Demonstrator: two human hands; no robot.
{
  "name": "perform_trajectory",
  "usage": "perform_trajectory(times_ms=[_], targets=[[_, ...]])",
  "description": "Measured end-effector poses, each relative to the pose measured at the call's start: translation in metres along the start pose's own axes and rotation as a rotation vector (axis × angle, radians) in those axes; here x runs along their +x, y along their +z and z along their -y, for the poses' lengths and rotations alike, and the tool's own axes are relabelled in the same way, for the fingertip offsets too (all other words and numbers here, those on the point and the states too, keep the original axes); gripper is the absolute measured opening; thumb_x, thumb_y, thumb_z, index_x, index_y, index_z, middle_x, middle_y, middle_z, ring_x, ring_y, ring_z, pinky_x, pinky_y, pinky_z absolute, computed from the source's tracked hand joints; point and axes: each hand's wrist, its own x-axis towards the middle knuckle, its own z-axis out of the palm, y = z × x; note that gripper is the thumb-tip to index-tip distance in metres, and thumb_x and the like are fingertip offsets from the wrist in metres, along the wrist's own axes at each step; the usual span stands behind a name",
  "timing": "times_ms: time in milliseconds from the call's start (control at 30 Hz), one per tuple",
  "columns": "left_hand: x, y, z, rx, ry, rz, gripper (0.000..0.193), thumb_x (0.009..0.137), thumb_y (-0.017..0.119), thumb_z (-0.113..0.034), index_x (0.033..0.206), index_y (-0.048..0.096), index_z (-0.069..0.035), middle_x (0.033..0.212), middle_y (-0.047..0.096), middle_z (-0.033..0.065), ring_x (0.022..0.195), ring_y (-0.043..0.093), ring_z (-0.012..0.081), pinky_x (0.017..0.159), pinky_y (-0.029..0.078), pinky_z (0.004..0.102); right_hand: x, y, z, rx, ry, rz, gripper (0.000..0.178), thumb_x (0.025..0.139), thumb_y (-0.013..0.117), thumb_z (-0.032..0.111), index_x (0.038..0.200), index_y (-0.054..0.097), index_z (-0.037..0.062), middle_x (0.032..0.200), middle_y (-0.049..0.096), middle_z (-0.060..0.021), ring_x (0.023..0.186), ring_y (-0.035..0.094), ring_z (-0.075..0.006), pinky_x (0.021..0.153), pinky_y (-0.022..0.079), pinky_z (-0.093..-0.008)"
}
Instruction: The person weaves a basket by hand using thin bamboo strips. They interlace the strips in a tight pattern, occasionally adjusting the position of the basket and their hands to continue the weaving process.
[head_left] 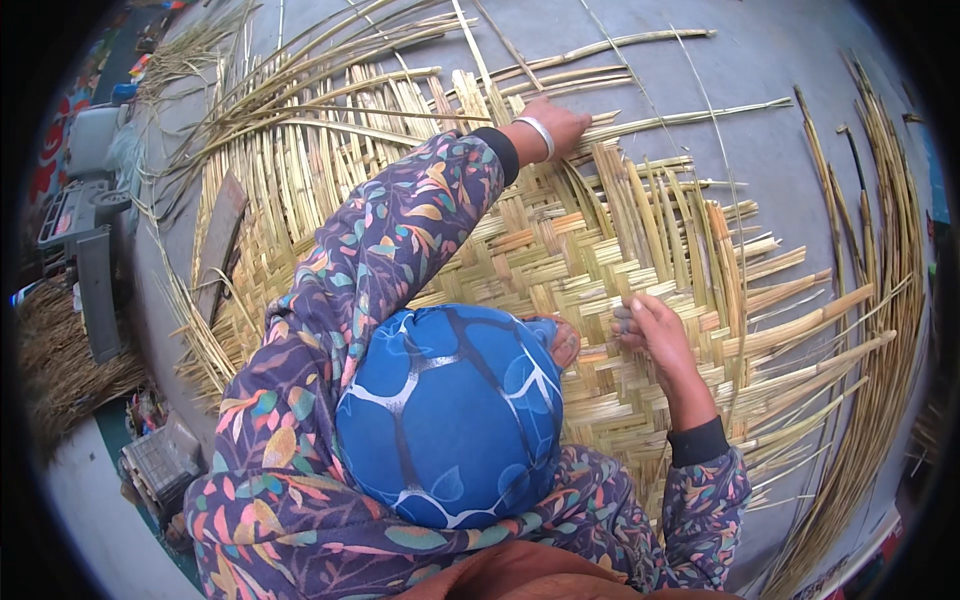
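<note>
Under me lies a partly woven mat [540,240] of flat, split reed strips in yellow-green and tan, with a zigzag pattern. My left hand [556,130], a pale bangle at its wrist, reaches to the far edge of the weave. Its fingers are closed at a long reed strip [700,117] that runs out to the right; the fingertips are partly hidden. Close to my bent knee in blue patterned cloth [450,410], my right hand [655,338] rests low over the mat, fingers curled. Whatever it may hold is hidden. My bare foot [565,343] presses on the mat.
Loose strips [330,110] cross the far left of the mat. A flat wooden piece [218,240] lies on its left part. Long reeds [880,250] lie along the right over grey floor [770,60]. At the left are a toy truck [85,215] and a reed bundle [70,350].
</note>
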Motion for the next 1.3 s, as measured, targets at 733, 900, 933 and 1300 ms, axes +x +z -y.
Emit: perform_trajectory(times_ms=[733, 900, 933, 1300], targets=[[0.018, 0.003, 0.015, -0.104, 0.044, 0.034, 0.021, 0.073, 0.065, -0.026, 0.088, 0.062, -0.012, 0.082, 0.066, 0.0097, 0.080, 0.062, 0.0317, 0.070, 0.048, 0.0408, 0.028, 0.004, -0.001, 0.155, -0.014, 0.037, 0.035, 0.095, 0.052, 0.031, 0.115, 0.055, 0.0033, 0.102, 0.064, -0.0075, 0.087, 0.063, -0.0145, 0.075, 0.048, -0.0271], [0.004, -0.006, 0.013, -0.185, 0.083, -0.091, 0.017, 0.077, 0.062, -0.024, 0.086, 0.058, -0.010, 0.077, 0.062, 0.0119, 0.078, 0.061, 0.0327, 0.070, 0.047, 0.0419, 0.033, 0.006, 0.028, 0.138, -0.049, 0.045, 0.033, 0.096, 0.051, 0.030, 0.115, 0.055, 0.0027, 0.102, 0.063, -0.0074, 0.087, 0.063, -0.0147, 0.075, 0.048, -0.0271], [0.003, 0.003, 0.013, -0.157, 0.104, -0.182, 0.017, 0.078, 0.061, -0.024, 0.087, 0.057, -0.010, 0.077, 0.062, 0.0122, 0.078, 0.061, 0.0327, 0.070, 0.047, 0.0420, 0.037, 0.006, 0.035, 0.149, -0.066, 0.050, 0.033, 0.096, 0.050, 0.029, 0.115, 0.055, 0.0025, 0.102, 0.063, -0.0076, 0.087, 0.063, -0.0147, 0.076, 0.049, -0.0270], [0.004, -0.017, 0.024, -0.496, 0.062, 0.094, 0.027, 0.078, 0.067, -0.020, 0.098, 0.061, -0.003, 0.086, 0.066, 0.0131, 0.081, 0.063, 0.0262, 0.075, 0.049, 0.0351, 0.107, 0.030, 0.113, 0.359, -0.244, 0.110, 0.039, 0.098, 0.047, 0.021, 0.127, 0.042, -0.0044, 0.120, 0.054, -0.0161, 0.109, 0.056, -0.0239, 0.093, 0.048, -0.0355]])
